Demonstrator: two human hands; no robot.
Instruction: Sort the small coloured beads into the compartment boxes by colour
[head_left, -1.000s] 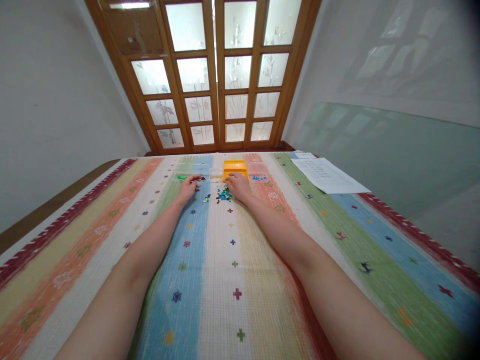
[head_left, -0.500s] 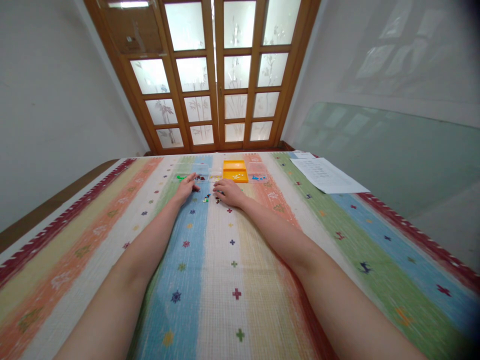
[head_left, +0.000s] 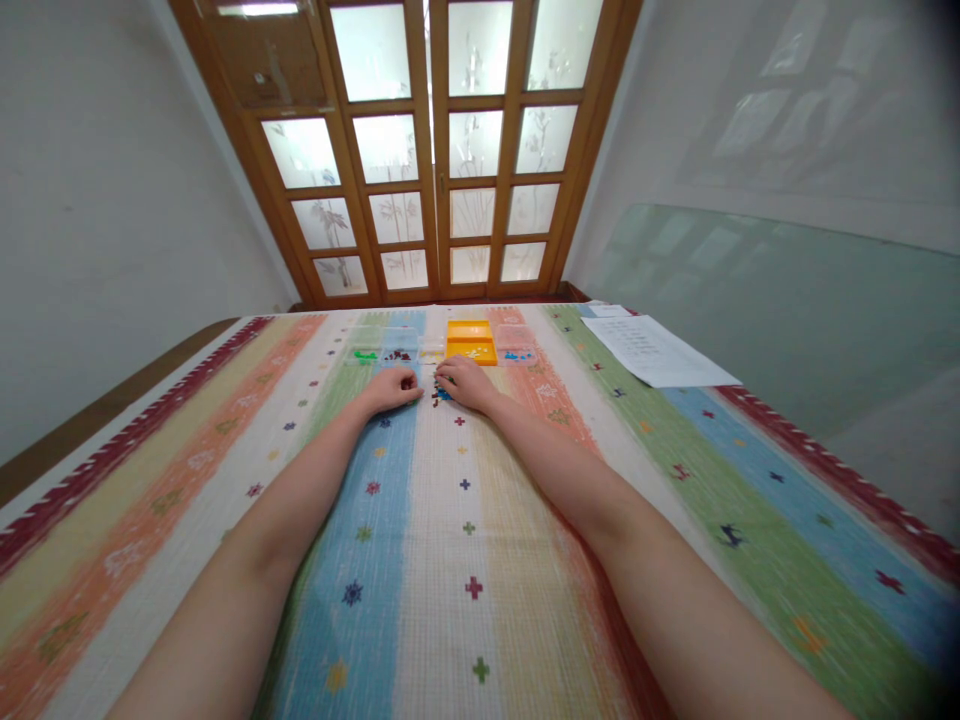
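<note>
My left hand (head_left: 393, 389) rests on the striped cloth with its fingers curled in and the tips together. Whatever it may hold is hidden or too small to name. Close by on the right, my right hand (head_left: 465, 383) bends its fingers down over a small cluster of tiny dark and blue pieces (head_left: 441, 394). Its fingertips are partly hidden, and I cannot make out what is in them. Just beyond the left hand is a clear divided box (head_left: 381, 331) holding green pieces (head_left: 365, 356) and dark red-brown pieces (head_left: 397, 356).
A yellow open case (head_left: 470, 330) with white bits lies behind my right hand. Beside it stands a clear box (head_left: 514, 333) with blue pieces (head_left: 517, 356). Printed paper (head_left: 652, 350) lies at the right, on the striped tablecloth (head_left: 442, 560).
My left hand has moved right and nearer, from beside the divided box toward the small cluster, and its fingers have curled in. My right hand has shifted slightly right.
</note>
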